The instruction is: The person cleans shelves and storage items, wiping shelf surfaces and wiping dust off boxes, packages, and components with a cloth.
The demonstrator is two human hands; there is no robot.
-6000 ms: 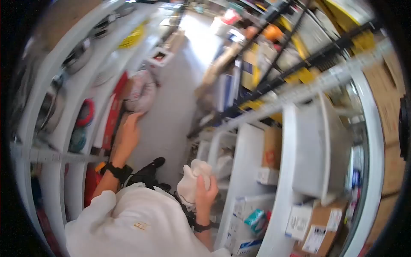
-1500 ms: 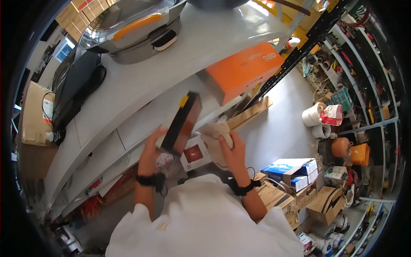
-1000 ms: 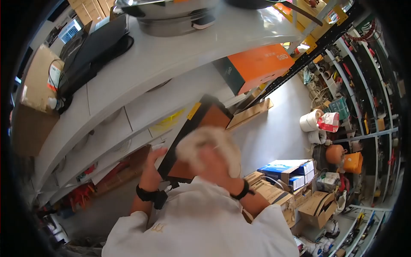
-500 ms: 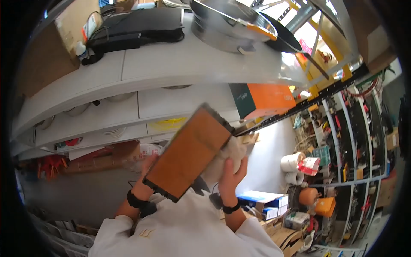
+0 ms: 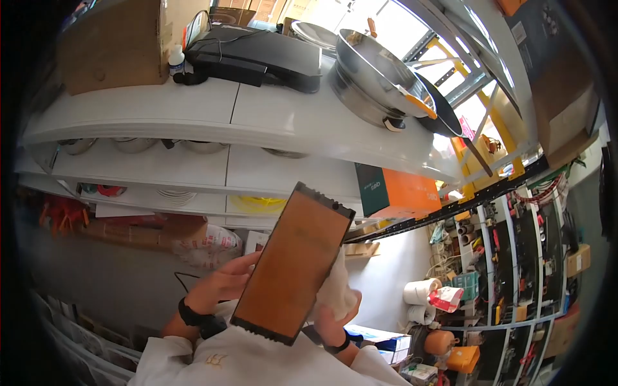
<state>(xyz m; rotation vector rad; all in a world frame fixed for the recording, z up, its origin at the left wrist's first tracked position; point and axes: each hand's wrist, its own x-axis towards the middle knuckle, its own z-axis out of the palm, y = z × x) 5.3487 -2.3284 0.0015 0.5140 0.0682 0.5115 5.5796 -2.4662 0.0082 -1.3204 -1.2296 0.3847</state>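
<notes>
A flat rectangular brown panel (image 5: 293, 264) with black toothed short ends is tilted in front of my chest. My left hand (image 5: 226, 282) is at the panel's left edge, fingers closed on it and their tips hidden behind. In my right hand (image 5: 336, 325) is a bunched white cloth (image 5: 333, 289), pressed close to the panel's right edge. The panel covers part of the cloth, and whether the cloth touches its back cannot be seen. Dark bands circle both wrists.
A white shelf unit (image 5: 129, 119) stands ahead, bearing a steel pan (image 5: 373, 61), a black case (image 5: 257, 55) and a cardboard box (image 5: 112, 48). An orange box (image 5: 409, 193) sits on a lower shelf. Racks with tools and buckets (image 5: 421, 291) line the right side.
The panel has turned more upright and moved slightly right and down in view. My right hand and the cloth have dropped lower. The shelves appear shifted as the head view moved.
</notes>
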